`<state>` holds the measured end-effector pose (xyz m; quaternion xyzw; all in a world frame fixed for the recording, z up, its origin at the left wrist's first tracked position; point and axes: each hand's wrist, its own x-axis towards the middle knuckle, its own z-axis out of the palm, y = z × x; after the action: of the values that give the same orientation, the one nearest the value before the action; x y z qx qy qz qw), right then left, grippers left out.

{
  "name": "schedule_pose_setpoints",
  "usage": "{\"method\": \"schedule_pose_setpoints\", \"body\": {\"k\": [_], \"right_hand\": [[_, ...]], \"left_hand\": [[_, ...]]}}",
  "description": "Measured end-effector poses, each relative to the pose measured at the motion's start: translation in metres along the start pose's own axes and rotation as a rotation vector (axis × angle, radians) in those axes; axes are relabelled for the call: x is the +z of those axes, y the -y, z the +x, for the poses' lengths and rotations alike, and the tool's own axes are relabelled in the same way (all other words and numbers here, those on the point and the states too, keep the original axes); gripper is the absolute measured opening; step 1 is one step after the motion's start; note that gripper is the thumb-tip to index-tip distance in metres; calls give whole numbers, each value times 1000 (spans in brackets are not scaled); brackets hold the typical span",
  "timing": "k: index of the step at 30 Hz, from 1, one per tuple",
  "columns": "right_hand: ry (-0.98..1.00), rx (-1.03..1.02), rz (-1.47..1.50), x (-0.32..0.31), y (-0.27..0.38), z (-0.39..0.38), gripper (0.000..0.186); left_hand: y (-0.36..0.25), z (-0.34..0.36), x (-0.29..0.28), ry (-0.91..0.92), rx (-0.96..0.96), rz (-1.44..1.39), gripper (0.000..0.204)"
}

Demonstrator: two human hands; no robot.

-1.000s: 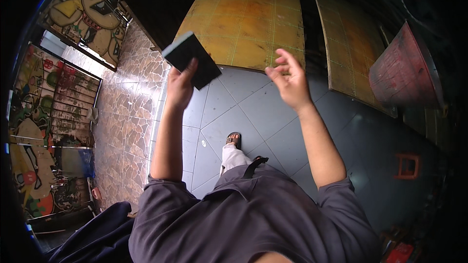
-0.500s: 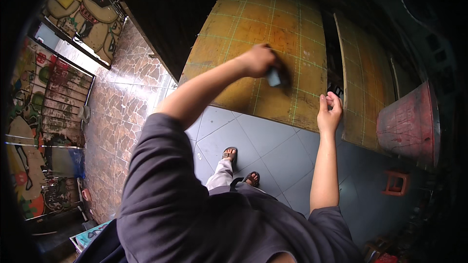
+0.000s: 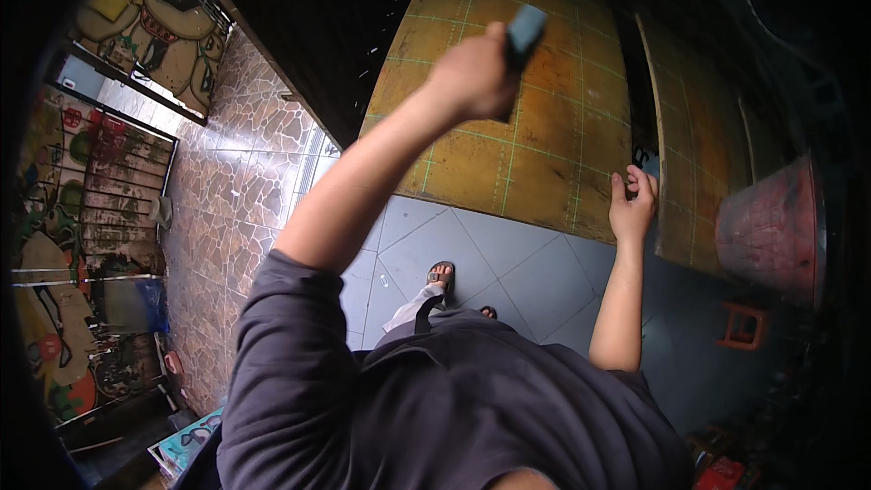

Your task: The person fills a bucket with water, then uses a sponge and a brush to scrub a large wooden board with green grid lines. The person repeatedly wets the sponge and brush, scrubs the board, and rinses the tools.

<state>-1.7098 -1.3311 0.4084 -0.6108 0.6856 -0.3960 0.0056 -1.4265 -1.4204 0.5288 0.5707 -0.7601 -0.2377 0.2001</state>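
Note:
My left hand point(image 3: 472, 77) is closed round a dark tool with a flat blue-grey end point(image 3: 526, 25); motion blur hides its exact kind. It is over the far half of a worn yellow-brown board point(image 3: 544, 154) marked with green grid lines. Whether the tool touches the surface I cannot tell. Near the board's right edge, my right hand point(image 3: 632, 204) is raised by the dark gap, palm up, its fingers loosely bent and apart from the thumb. Nothing shows between them.
A second gridded board point(image 3: 685, 154) lies right of the gap. Beside it stands a red, stained bucket point(image 3: 771, 231), with an orange stool point(image 3: 742, 325) lower down. My sandalled foot point(image 3: 441, 274) is on grey floor tiles. Painted panels point(image 3: 118, 191) line the left side.
My left hand has swung away from me across the board, carrying the tool toward its far side. The right hand stays by the gap, its fingers a little more spread.

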Motion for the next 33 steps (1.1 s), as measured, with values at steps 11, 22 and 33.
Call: {"method": "schedule_pose_setpoints", "body": {"k": [11,22,33], "right_hand": [[-46,143,200,2,-5,-6,22],[-54,90,75,7,1,-1,21],[-44,280,250,8,-23,-10,26]], "left_hand": [[184,-19,-6,-419,-350,276,20],[-46,-20,63,-43,158,-296,36],[275,-194,-107,-453,-891,632,19]]}}
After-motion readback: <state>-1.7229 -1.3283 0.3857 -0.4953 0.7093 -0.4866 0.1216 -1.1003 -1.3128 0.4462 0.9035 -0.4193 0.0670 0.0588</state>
